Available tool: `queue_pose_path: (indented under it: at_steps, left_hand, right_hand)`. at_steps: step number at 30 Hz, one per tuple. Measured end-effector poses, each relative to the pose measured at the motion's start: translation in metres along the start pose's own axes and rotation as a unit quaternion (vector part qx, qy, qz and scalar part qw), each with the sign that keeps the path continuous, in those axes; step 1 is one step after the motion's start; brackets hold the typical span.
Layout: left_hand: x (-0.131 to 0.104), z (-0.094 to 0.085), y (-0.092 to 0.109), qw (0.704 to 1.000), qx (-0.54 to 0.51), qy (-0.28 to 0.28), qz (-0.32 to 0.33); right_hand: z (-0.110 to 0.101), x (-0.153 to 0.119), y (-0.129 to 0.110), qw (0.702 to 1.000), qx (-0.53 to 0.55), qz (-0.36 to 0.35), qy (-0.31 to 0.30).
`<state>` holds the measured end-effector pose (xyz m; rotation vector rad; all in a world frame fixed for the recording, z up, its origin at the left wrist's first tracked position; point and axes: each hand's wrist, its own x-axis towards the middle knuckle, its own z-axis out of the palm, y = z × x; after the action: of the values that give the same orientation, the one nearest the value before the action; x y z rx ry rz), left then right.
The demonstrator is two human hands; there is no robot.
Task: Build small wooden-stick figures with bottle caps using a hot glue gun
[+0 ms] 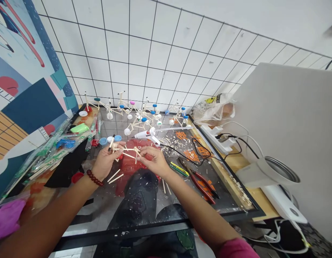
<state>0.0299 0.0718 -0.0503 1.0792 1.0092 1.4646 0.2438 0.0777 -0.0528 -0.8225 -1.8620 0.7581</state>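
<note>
Between my two hands is a small frame of thin wooden sticks [127, 149], joined at angles, with a black-tipped stick standing at its left end. My left hand [104, 162], with a dark red bead bracelet on the wrist, pinches that left end. At the right end, the fingers of my right hand [155, 160] close around a joint. Just beyond the hands a white glue gun [148, 135] lies on the glass tabletop. Blue and white bottle caps [118, 138] sit near my left hand. Loose sticks [115, 178] lie below it.
Several stick models [144, 120] with cap wheels stand along the back. Pliers [202, 184] and a yellow-green cutter [179, 169] lie at right, near wood scraps and the glue gun's cord. A power strip [218, 139] is at the right edge; plastic packets [51, 150] lie left.
</note>
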Motion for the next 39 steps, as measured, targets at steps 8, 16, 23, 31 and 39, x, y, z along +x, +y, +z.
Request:
queue_pose_path:
  at_steps: [8,16,23,31,39]
  left_hand:
    - [-0.0019,0.0032,0.0033,1.0,-0.02,0.007,-0.009]
    - [-0.003,0.005,0.0055,0.999,-0.036,0.012,-0.023]
    - [-0.0027,0.0055,0.005,0.999,-0.041,0.011,-0.023]
    - [-0.0013,0.0043,-0.0007,0.999,-0.038,0.012,-0.008]
    - [-0.0002,0.0017,-0.0039,0.999,-0.048,0.017,-0.006]
  right_hand:
    - [0.0021,-0.0011,0.002,0.999,0.009,0.031,0.006]
    - [0.0038,-0.0009,0.0054,0.999,0.022,0.036,0.012]
    - [0.0052,-0.0006,0.0059,0.996,0.025,0.081,0.037]
    - [0.0042,0.0033,0.0077,0.997,0.017,0.078,0.022]
    - [0.003,0.0068,0.0075,0.996,0.011,0.083,0.017]
